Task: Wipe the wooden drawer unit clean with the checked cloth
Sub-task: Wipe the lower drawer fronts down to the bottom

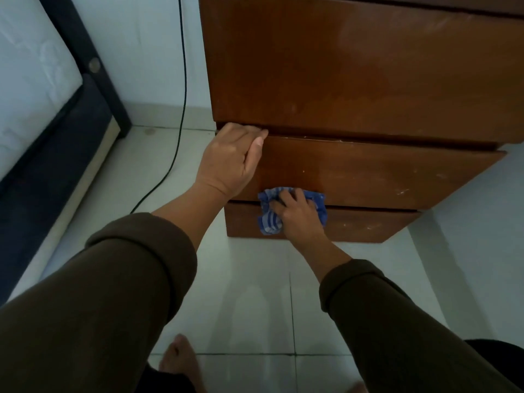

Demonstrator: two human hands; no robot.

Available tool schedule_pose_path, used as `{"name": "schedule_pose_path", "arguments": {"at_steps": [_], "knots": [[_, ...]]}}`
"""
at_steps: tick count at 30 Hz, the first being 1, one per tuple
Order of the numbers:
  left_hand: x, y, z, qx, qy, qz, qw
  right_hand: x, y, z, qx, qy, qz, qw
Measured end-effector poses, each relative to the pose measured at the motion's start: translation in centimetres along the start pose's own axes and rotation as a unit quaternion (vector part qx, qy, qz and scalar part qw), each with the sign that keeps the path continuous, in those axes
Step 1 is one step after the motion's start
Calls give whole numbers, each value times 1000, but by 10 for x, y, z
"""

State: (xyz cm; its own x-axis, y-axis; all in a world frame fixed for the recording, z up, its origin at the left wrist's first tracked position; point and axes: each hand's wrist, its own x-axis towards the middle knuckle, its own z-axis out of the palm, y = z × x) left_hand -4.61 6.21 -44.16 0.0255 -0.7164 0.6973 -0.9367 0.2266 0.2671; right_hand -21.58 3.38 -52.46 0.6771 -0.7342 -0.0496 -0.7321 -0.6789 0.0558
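Note:
The wooden drawer unit (pixel 354 80) fills the upper right, with stacked brown drawer fronts marked by pale scuffs. My left hand (pixel 232 160) grips the top left edge of the middle drawer front (pixel 382 174), fingers curled into the gap above it. My right hand (pixel 297 214) presses the blue and white checked cloth (pixel 269 219) against the lower edge of that drawer and the bottom front below it. The cloth is bunched, and part of it is hidden under my palm.
White floor tiles (pixel 255 293) run below the unit. A bed with a dark frame (pixel 85 114) and a white mattress stands at the left. A black cable (pixel 181 95) hangs down the wall to the floor. My bare foot (pixel 181 361) shows at the bottom.

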Motion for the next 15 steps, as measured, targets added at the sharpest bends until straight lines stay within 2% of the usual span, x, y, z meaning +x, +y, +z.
{"name": "schedule_pose_path", "arguments": {"at_steps": [6, 9, 10, 12, 15], "knots": [[-2, -1, 7, -3, 22, -1, 1000, 10, 1, 14, 1, -93, 2, 996], [-3, 2, 5, -8, 1, -16, 1000, 4, 1, 13, 31, -94, 18, 995], [-4, 3, 5, -7, -7, -20, 1000, -1, 0, 10, 41, -66, 12, 997], [-7, 5, 3, -13, -27, -34, 999, -12, -1, 0, 70, 53, -11, 996], [-11, 14, 3, -23, -53, -25, 998, -26, 9, -23, 47, 230, -40, 971]]}}
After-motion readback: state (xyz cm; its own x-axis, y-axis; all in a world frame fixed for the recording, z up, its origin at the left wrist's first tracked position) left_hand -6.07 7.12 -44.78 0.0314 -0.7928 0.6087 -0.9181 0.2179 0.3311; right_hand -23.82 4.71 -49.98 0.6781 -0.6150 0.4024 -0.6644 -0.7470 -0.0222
